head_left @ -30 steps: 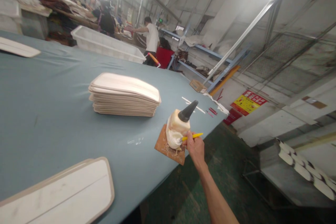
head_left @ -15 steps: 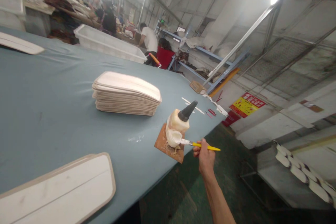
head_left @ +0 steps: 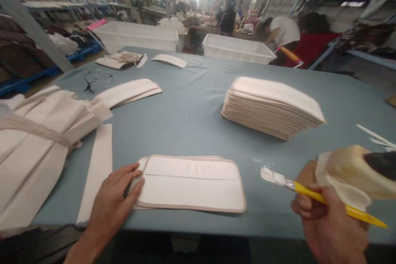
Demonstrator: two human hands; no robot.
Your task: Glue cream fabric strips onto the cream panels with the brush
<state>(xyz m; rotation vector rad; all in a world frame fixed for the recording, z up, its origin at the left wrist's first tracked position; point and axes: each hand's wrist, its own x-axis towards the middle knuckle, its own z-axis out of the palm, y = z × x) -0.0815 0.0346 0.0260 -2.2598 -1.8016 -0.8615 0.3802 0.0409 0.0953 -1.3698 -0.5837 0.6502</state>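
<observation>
A yellow-handled paintbrush [head_left: 306, 192] is gripped in my right hand [head_left: 335, 218], its white-coated bristles pointing left above the table. Beside that hand is a glue bottle [head_left: 349, 169] with a dark nozzle and an open cup at its side, partly hidden by my fingers. In front of me lies a cream fabric panel [head_left: 192, 189] with rounded corners, tan edging and a dark line along it; another piece shows underneath. My left hand [head_left: 116, 194] rests with fingers apart on the panel's left end, thumb and fingertips touching it.
A thick stack of similar panels [head_left: 272, 103] stands at the right. Bundled cream strips [head_left: 40, 144] and a loose strip [head_left: 97, 173] lie left. White tubs [head_left: 238, 49] stand beyond the blue-green table [head_left: 185, 119]. A person [head_left: 283, 33] bends at the back right.
The view has swung left and down to the panel. The paintbrush has come away from the glue cup, still in my right hand. My left hand has come into view on the panel.
</observation>
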